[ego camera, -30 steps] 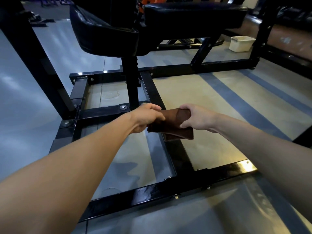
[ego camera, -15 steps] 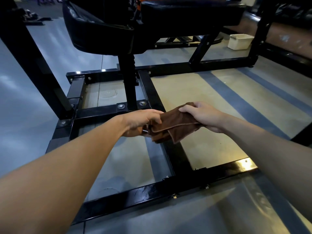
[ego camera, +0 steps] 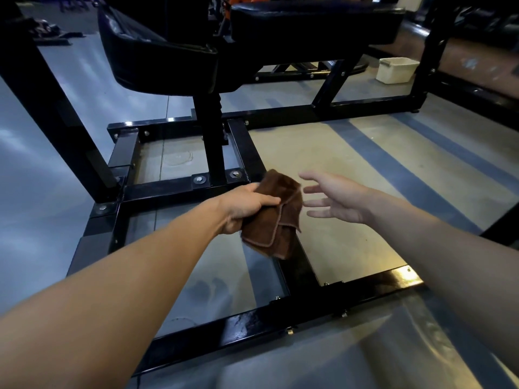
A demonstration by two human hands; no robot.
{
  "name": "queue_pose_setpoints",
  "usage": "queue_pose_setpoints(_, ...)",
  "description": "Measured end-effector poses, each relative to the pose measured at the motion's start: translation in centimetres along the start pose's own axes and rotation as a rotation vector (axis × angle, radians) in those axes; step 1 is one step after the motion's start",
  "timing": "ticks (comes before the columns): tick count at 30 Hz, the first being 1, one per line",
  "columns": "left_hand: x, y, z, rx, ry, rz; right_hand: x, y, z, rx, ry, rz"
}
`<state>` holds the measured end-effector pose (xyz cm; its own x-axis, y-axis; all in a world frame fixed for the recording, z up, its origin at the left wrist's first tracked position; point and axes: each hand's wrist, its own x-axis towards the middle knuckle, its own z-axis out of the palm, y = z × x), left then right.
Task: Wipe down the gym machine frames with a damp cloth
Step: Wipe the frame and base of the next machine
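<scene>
Your left hand (ego camera: pixel 247 204) grips the brown cloth (ego camera: pixel 276 217) — fingers curled round its upper part, the loose folds hanging down over the black frame's (ego camera: pixel 297 269) middle bar. Your right hand (ego camera: pixel 335 199) hovers just right of the cloth, fingers spread and straight, holding nothing and not touching it. Two black pads (ego camera: pixel 309 21) sit above the far end of the frame, and a white tub (ego camera: pixel 396 70) stands on the floor at the far right.

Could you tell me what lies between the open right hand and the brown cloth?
Nothing: in the head view, a bare gap separates the right hand from the brown cloth.
</scene>
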<state>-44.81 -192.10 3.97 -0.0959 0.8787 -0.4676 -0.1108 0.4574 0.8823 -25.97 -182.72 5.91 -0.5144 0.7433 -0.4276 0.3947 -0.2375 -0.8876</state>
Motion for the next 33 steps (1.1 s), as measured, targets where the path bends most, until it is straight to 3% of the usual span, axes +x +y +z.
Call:
queue_pose_setpoints(5, 0.0, 0.3, 0.4, -0.091, 0.178, 0.069, 0.7, 0.7, 2.1, -0.148, 0.076, -0.187)
queue_pose_setpoints(10, -0.8, 1.2, 1.1, -0.232, 0.101, 0.064, 0.8, 0.1, 5.1, -0.274, 0.158, -0.383)
queue_pose_setpoints(15, -0.3, 1.5, 2.2, -0.404, 0.208, 0.074, 0.5, 1.1, 7.3, -0.454, 0.267, -0.495)
queue_pose_setpoints(19, -0.6, 2.1, 2.1, -0.565, 0.094, 0.106, 0.7, 1.8, 8.5, -0.413, 0.319, -0.526)
queue_pose_setpoints(24, -0.4, 1.9, 2.1, -0.507, 0.074, 0.105, 1.9, 1.8, 6.9, -0.500, 0.440, -0.557)
queue_pose_setpoints(30, -0.3, 1.7, 1.3, -0.366, 0.144, 0.115, 1.4, 0.7, 4.9, -0.509, 0.321, -0.661)
queue_pose_setpoints(33, -0.4, 1.3, 0.6, -0.296, 0.154, 0.067, 1.3, 1.1, 4.5, -0.576, 0.286, -0.616)
